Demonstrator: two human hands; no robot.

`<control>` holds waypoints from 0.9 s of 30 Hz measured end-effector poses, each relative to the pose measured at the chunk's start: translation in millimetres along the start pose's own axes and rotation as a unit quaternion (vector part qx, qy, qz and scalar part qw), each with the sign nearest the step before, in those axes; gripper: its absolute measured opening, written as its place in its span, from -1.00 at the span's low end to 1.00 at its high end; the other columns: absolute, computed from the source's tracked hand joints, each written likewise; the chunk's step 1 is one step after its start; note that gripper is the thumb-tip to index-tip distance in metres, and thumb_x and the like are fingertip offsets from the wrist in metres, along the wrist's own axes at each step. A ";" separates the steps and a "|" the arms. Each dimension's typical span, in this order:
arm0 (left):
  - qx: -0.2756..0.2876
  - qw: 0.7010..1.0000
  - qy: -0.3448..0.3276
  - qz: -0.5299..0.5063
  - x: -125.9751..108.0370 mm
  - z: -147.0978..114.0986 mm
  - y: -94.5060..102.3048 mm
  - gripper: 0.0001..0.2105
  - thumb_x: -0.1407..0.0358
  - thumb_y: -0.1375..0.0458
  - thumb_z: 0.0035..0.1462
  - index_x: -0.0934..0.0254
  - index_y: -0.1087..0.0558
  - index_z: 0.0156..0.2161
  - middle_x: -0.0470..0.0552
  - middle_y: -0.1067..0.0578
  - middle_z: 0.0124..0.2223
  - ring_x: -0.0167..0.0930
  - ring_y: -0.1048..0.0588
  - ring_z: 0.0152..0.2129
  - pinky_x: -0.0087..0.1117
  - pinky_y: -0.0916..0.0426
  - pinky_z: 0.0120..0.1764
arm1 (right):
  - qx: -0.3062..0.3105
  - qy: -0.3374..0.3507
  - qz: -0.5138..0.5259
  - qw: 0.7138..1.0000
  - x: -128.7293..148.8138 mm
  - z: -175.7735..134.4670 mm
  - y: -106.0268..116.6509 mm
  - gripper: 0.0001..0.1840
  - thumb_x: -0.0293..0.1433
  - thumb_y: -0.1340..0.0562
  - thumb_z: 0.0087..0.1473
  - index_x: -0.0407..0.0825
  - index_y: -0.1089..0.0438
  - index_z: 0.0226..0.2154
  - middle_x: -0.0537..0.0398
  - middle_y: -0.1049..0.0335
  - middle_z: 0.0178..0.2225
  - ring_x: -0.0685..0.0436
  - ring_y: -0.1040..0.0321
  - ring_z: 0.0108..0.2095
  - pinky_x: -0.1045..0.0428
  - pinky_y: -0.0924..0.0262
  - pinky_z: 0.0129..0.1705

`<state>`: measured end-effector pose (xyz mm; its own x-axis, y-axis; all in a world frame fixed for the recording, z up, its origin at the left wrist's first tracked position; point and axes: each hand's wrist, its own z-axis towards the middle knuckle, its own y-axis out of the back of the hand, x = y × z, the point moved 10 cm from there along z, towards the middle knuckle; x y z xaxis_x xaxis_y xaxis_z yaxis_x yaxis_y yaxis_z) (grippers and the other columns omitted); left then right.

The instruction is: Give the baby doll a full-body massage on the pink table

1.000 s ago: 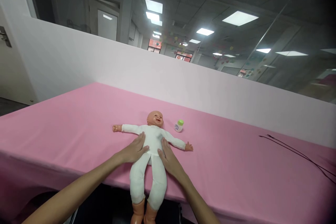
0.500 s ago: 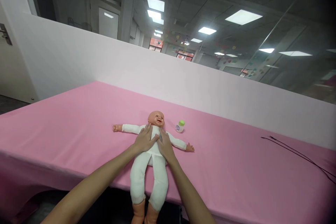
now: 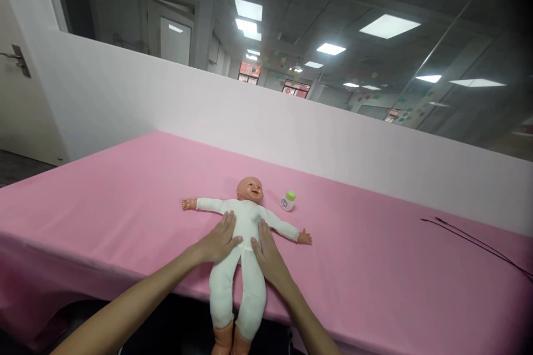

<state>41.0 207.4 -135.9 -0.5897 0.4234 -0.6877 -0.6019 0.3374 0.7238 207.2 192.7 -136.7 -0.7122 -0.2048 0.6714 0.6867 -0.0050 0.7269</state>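
A baby doll [image 3: 247,215] in a white cloth suit lies on its back, arms spread, its lower legs reaching past the near edge of the pink-covered table [image 3: 366,266]. My left hand [image 3: 220,238] rests on the left side of its belly, fingers stretched out and thumb pointing inward. On the opposite side of the belly lies my right hand [image 3: 268,252], also flat with the thumb apart. Neither hand grips anything. Beside the doll's head stands a small clear bottle [image 3: 287,201] with a green cap.
Thin black cables [image 3: 474,244] run across the table's right side. Behind the table rises a white low wall [image 3: 258,116] with glass above it. A door with a metal handle [image 3: 19,61] is at the far left.
Both hands have slid down from the doll's upper chest to its belly and moved apart toward its sides. The chest now shows uncovered. The bottle has stayed in place.
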 end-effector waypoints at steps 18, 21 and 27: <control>-0.107 0.991 0.067 0.032 12.4 66.4 22.8 -0.02 -0.26 0.20 0.32 0.62 0.15 0.48 0.37 0.20 0.52 -0.08 0.21 0.48 -0.06 0.21 0.44 | -0.076 -0.014 0.001 0.997 -17.0 64.9 19.2 -0.13 0.09 0.03 0.33 -0.16 -0.05 0.43 -0.17 0.05 0.47 -0.30 0.16 0.49 -0.30 0.27 0.49; -0.093 0.994 0.064 0.012 24.2 50.4 22.2 -0.04 -0.25 0.21 0.34 0.59 0.18 0.49 0.36 0.24 0.52 -0.10 0.24 0.47 -0.07 0.20 0.44 | -0.067 -0.028 0.001 0.997 -24.5 46.6 17.4 -0.07 0.11 0.05 0.33 -0.20 0.04 0.46 -0.18 0.15 0.49 -0.30 0.25 0.50 -0.30 0.32 0.50; -0.025 0.999 0.041 0.003 11.0 -6.6 7.3 -0.15 -0.23 0.18 0.36 0.31 0.14 0.53 0.12 0.26 0.53 -0.14 0.23 0.46 -0.09 0.08 0.44 | -0.041 0.002 0.007 0.999 -11.7 -9.8 4.0 -0.16 0.05 0.02 0.36 0.01 0.15 0.50 0.08 0.27 0.52 -0.26 0.34 0.51 -0.25 0.29 0.52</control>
<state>26.6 209.0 -138.5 -0.6342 0.3540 -0.6873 -0.6232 0.2920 0.7255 219.7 185.5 -143.0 -0.7023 -0.2085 0.6806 0.7060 -0.0821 0.7034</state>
